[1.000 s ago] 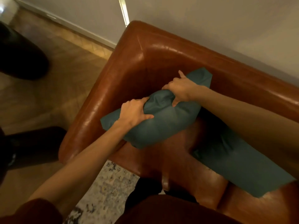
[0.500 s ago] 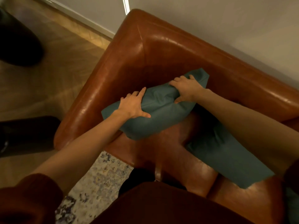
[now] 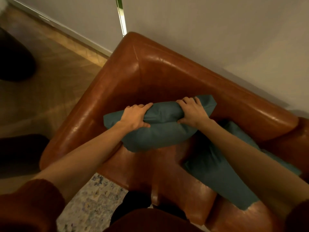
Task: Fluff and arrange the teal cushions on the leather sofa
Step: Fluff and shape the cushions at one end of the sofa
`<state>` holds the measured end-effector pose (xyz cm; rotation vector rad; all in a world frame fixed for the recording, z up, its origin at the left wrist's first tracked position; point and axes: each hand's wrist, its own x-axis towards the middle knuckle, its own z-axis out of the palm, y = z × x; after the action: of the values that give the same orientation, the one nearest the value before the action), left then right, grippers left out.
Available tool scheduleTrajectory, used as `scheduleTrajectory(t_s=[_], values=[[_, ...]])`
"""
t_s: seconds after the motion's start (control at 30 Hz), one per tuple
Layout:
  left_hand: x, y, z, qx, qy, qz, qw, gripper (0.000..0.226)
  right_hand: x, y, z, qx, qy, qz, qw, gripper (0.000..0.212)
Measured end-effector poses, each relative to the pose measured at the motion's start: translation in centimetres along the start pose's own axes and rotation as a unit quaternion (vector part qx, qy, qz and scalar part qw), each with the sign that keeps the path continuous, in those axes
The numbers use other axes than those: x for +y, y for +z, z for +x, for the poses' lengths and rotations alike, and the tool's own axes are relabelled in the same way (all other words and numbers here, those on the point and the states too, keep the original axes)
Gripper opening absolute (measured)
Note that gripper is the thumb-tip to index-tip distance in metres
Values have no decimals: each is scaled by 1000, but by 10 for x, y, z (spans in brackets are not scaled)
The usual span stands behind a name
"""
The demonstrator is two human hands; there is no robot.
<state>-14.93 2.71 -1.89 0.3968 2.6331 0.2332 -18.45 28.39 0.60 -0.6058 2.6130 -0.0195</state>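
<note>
A teal cushion (image 3: 160, 131) stands on edge in the corner of the brown leather sofa (image 3: 150, 69), near the armrest. My left hand (image 3: 134, 117) grips its top edge on the left, fingers wrapped over the fabric. My right hand (image 3: 192, 113) grips the same top edge further right. Between the two hands the fabric bunches up. A second teal cushion (image 3: 215, 174) lies flat on the seat to the right, partly under my right forearm.
The sofa's back stands against a pale wall (image 3: 217, 30). A wooden floor (image 3: 55, 72) lies to the left with dark shapes (image 3: 15, 59) on it. A patterned rug (image 3: 90, 203) lies in front of the sofa.
Both hands went from open palms resting on the cushion to a closed grip on its top edge. The cushion stands a little more upright and closer to the sofa's back.
</note>
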Motion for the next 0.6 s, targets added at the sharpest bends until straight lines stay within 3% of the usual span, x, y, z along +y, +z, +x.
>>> scheduleTrajectory(t_s=[0.3,0.5,0.6], values=[[-21,-2,-9,-96,-37,-48,993,116,24,6,-10,-37,59,12,998,102],[-22,-4,-15,-95,-52,-64,992,117,24,-4,-28,-28,90,18,995,104],[-29,-1,-23,-44,-44,-82,995,105,44,-4,-62,-10,134,68,989,102]])
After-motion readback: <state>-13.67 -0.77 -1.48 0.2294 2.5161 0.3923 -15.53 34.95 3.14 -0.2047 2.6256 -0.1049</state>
